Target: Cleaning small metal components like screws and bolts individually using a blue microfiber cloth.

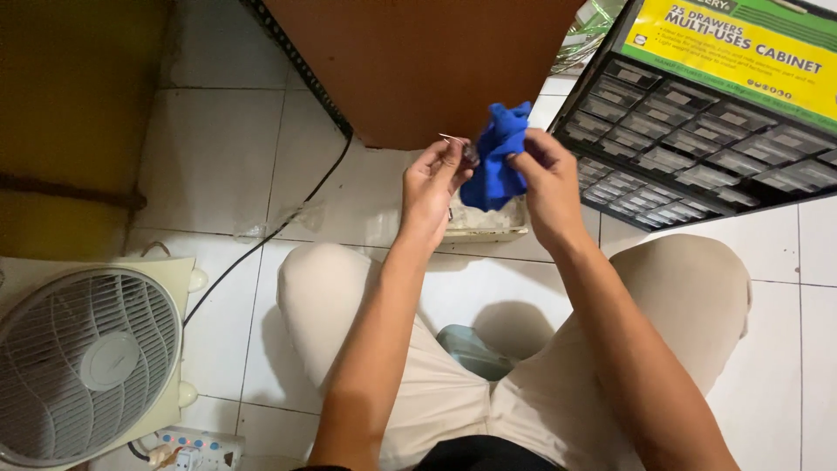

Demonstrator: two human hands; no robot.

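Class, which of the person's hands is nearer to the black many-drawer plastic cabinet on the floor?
The right hand, gripping the blue cloth, sits just beside the cabinet; the left hand is farther away, beyond the cloth.

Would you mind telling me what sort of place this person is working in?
Probably a home room or small home workshop, with the person sitting low over a white tiled floor. A box fan stands on it, and a many-drawer parts cabinet lies there. The hands hold a blue cloth and a small metal part.
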